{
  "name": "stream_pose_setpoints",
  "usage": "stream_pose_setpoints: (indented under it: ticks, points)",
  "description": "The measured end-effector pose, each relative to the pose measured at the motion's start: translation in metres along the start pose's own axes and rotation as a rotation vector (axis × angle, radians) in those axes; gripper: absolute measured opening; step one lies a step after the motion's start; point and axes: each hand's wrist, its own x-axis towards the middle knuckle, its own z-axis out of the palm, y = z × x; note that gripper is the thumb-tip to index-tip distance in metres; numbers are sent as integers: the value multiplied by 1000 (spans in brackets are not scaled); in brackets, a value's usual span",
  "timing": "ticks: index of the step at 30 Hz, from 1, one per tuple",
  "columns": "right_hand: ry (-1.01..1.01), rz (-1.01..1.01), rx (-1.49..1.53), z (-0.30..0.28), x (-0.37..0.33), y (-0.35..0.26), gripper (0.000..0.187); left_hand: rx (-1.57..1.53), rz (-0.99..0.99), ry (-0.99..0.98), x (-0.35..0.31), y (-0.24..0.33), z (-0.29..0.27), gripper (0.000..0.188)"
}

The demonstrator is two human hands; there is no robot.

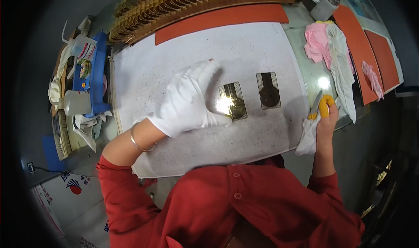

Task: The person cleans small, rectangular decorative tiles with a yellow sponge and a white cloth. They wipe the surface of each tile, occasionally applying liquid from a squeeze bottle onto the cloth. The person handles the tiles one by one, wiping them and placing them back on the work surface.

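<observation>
My left hand (185, 97), in a white glove, is over the white sheet with its fingers stretched out. Its thumb reaches the lower left corner of a small dark plate (238, 110) with a mesh-patterned border and a bright glare on it. I cannot tell whether it presses on the plate. A second such plate (269, 91), with a round dark shape, lies to the right. At the table's right edge my right hand (325, 112), with yellow finger covers, is closed around a slim pointed knife (317, 100) and a white cloth (308, 134).
A rack of brown curved slats (205, 8) stands along the far edge behind an orange strip (222, 23). A blue tray (100, 73) and squeeze bottle (82, 46) are at left. Pink cloth (317, 43) and a grey bottle (324, 10) lie far right.
</observation>
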Motion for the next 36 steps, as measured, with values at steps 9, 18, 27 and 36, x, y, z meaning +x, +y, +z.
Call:
stream_pose_setpoints:
  ticks: [9, 18, 27, 36]
  points:
    - [-15, 22, 62, -3, 1, 5, 14, 10, -235, 14, -16, 45, 57, 87]
    - [24, 48, 44, -4, 1, 5, 14, 39, -224, 136, -21, 54, 62, 82]
    - [67, -61, -168, -3, -2, 6, 16, -65, -225, -79, -21, 49, 42, 77]
    - [68, -75, -75, -2, -3, 11, 10, 358, -466, 401, 45, -140, -157, 82]
